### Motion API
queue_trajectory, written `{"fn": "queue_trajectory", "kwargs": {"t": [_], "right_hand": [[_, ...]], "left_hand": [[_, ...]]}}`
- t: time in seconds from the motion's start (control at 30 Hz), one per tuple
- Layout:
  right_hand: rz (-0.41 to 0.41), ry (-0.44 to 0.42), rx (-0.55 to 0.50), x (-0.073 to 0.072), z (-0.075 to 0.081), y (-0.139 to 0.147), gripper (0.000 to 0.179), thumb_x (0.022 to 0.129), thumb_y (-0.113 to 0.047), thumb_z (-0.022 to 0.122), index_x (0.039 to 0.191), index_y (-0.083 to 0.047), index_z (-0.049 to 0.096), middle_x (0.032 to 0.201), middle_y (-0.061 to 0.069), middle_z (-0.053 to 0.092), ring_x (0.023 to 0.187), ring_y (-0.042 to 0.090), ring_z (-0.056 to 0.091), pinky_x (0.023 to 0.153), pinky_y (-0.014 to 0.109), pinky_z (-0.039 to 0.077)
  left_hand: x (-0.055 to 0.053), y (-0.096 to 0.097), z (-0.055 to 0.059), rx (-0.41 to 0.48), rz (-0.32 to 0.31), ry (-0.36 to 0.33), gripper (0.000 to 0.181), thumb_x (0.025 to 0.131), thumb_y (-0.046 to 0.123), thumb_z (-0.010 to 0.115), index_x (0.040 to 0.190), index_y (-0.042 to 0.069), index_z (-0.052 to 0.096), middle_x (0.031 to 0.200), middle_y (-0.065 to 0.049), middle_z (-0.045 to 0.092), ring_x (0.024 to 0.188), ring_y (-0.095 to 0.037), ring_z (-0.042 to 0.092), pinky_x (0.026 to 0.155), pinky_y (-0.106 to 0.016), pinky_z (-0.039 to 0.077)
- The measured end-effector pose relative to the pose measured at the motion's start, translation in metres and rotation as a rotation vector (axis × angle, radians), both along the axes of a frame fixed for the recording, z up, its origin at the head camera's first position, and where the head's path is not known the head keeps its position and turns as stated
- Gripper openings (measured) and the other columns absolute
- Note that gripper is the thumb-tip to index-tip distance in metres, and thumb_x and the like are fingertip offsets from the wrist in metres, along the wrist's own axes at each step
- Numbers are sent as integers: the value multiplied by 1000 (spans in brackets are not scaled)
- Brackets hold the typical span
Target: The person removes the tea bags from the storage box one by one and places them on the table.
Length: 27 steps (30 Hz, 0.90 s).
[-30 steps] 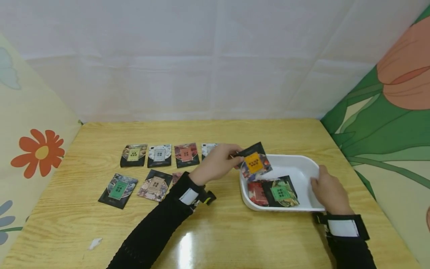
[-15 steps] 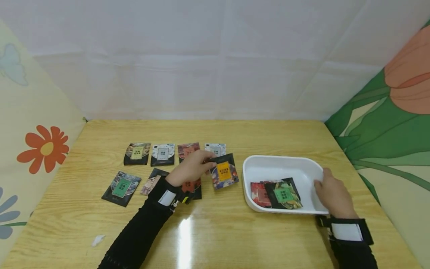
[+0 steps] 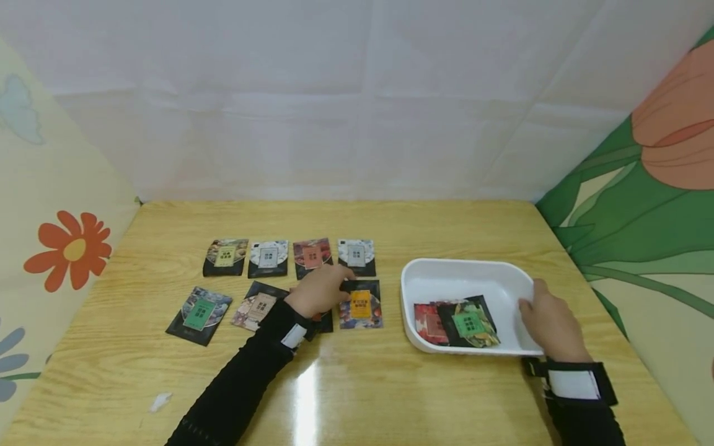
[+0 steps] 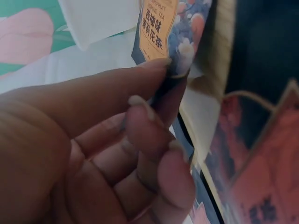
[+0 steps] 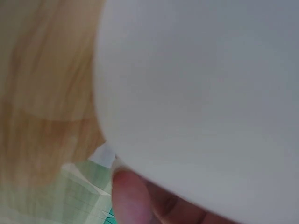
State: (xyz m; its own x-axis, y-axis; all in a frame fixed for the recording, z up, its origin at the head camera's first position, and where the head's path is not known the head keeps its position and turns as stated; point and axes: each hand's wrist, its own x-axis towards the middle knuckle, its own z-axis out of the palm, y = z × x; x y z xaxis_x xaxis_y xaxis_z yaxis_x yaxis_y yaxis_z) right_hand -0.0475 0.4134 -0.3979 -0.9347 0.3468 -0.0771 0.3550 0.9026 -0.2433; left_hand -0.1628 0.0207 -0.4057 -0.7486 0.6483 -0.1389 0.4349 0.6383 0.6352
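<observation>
My left hand (image 3: 319,290) pinches the left upper edge of a tea sachet (image 3: 361,306) with an orange label, which lies at the right end of the front row. Up close in the left wrist view, thumb and fingers hold the edge of this flowered tea sachet (image 4: 187,39). Beneath that hand, a red-labelled sachet (image 3: 327,323) is mostly hidden. My right hand (image 3: 555,325) grips the right rim of a white plastic tray (image 3: 465,265); in the right wrist view a fingertip (image 5: 131,198) shows at the tray's edge. Red and green-labelled sachets (image 3: 468,322) overlap inside it.
Several sachets form a back row, from a yellow-labelled one (image 3: 225,257) to a grey-labelled one (image 3: 357,257). A green-labelled sachet (image 3: 199,316) and a beige-labelled one (image 3: 259,306) lie in front. A white scrap (image 3: 160,401) is near the table's front left.
My left hand has carried the orange-labelled sachet from above the tray leftward and down to the front row. The right hand stays on the tray's rim.
</observation>
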Motion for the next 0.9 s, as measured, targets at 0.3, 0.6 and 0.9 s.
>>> {"fn": "queue_trajectory", "kwargs": {"t": [0.3, 0.6, 0.9], "right_hand": [[3, -2, -1, 1, 1, 0, 53, 94, -10, 47, 133, 22, 29, 111, 47, 48, 93, 55, 57, 66, 53, 47], [32, 14, -7, -1, -1, -2, 52, 94, -9, 47, 133, 21, 30, 110, 47, 49, 91, 54, 58, 64, 52, 47], [11, 14, 5, 0, 0, 0, 52, 94, -9, 47, 132, 22, 30, 108, 47, 49, 90, 54, 59, 63, 51, 47]], "left_hand": [[8, 3, 0, -113, 79, 165, 31, 85, 13, 71, 116, 9, 68, 108, -7, 67, 93, -23, 65, 78, -36, 49], [16, 1, 0, -176, 117, 257, 32, 83, 23, 74, 111, 11, 69, 98, -5, 67, 82, -21, 64, 68, -33, 48], [29, 13, 11, -194, 123, 396, 26, 89, 33, 67, 100, 10, 68, 80, -4, 59, 68, -19, 57, 57, -31, 41]]}}
